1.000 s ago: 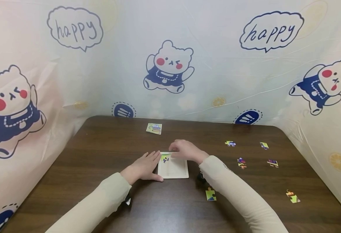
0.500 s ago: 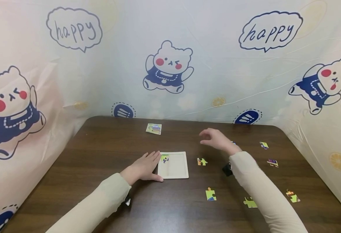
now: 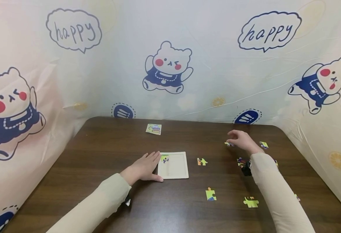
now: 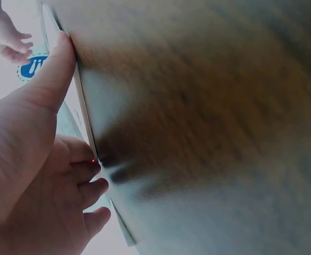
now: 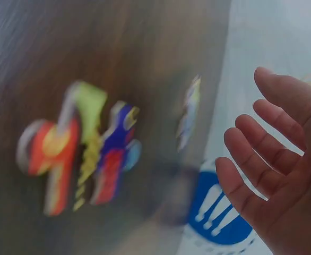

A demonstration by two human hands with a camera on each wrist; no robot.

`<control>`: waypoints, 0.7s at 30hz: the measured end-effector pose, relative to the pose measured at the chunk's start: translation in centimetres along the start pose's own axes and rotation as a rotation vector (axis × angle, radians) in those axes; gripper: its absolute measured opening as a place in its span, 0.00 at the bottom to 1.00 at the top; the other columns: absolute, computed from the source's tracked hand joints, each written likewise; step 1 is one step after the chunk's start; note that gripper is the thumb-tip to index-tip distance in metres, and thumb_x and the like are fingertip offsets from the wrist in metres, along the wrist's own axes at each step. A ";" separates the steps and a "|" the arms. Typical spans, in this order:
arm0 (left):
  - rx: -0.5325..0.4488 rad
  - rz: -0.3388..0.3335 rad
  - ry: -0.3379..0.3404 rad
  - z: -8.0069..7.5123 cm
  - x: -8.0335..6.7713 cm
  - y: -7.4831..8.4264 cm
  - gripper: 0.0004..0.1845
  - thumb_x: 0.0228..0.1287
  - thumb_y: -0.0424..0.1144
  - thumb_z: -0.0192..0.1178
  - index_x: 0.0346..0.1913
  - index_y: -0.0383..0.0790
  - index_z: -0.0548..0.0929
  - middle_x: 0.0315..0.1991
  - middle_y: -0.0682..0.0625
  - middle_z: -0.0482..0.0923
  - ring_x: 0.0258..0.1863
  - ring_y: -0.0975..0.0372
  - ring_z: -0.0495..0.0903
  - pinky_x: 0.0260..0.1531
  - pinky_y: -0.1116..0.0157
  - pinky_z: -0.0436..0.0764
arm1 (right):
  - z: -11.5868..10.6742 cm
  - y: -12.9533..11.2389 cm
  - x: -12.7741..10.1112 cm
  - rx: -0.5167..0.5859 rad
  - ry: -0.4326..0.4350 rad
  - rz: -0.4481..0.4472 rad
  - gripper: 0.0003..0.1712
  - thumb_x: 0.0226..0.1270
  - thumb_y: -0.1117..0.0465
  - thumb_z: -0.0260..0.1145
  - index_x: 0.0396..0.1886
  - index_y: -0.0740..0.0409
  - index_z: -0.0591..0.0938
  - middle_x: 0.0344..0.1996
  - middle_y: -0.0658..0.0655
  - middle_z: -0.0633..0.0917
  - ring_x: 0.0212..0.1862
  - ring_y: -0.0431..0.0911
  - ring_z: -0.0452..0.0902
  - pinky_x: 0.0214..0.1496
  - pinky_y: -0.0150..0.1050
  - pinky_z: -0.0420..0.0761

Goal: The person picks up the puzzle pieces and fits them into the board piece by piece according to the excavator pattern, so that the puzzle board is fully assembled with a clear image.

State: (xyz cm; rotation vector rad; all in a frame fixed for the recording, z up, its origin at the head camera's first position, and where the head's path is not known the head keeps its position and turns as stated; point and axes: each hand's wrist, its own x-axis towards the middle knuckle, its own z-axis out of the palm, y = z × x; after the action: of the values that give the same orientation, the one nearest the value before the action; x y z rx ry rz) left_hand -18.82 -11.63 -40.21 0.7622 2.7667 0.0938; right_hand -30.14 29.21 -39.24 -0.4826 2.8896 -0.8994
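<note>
My left hand (image 3: pixel 142 167) lies flat with its fingers and thumb at the left edge of a white square puzzle tray (image 3: pixel 177 166). One green jigsaw piece (image 3: pixel 165 158) sits in the tray's upper left corner. In the left wrist view the thumb (image 4: pixel 57 66) reaches along the tray's edge. At the right my right hand (image 3: pixel 242 141) hovers beside a blue-and-yellow jigsaw piece (image 3: pixel 228 144), its fingertips over that piece. Nothing is between its gently bent fingers in the right wrist view, where a red, blue and green jigsaw piece (image 5: pixel 110 154) shows blurred.
An orange-and-green piece (image 3: pixel 202 161) lies right of the tray, a yellow-green piece (image 3: pixel 210 194) in front. Further pieces lie at the right, including one green piece (image 3: pixel 250 202) and one far piece (image 3: pixel 264 145). A small picture card (image 3: pixel 154 129) lies behind the tray.
From over the tray, my right hand has moved right and back to the far jigsaw piece. The orange-and-green piece beside the tray has come into view. My left hand has stayed put.
</note>
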 end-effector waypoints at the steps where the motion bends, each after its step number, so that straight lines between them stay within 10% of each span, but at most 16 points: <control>1: 0.000 -0.001 0.000 0.0 0.0 0.0 0.52 0.53 0.64 0.59 0.68 0.27 0.56 0.69 0.37 0.51 0.67 0.48 0.51 0.63 0.51 0.52 | 0.0 0.5 0.0 -0.005 0.000 0.005 0.22 0.62 0.62 0.64 0.51 0.72 0.74 0.41 0.67 0.78 0.43 0.56 0.73 0.45 0.52 0.74; 21: 0.008 0.000 0.001 0.3 0.2 -0.2 0.52 0.53 0.64 0.58 0.68 0.27 0.56 0.69 0.37 0.50 0.68 0.49 0.50 0.64 0.51 0.52 | 0.3 3.1 0.6 -0.140 -0.100 0.089 0.18 0.60 0.62 0.64 0.45 0.71 0.77 0.31 0.61 0.77 0.33 0.52 0.70 0.38 0.48 0.73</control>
State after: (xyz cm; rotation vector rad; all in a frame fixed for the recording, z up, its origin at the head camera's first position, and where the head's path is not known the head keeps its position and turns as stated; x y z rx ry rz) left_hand -18.98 -11.73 -40.62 0.7637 2.7696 0.0835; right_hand -31.47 31.25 -41.22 -0.3928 2.8693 -0.6443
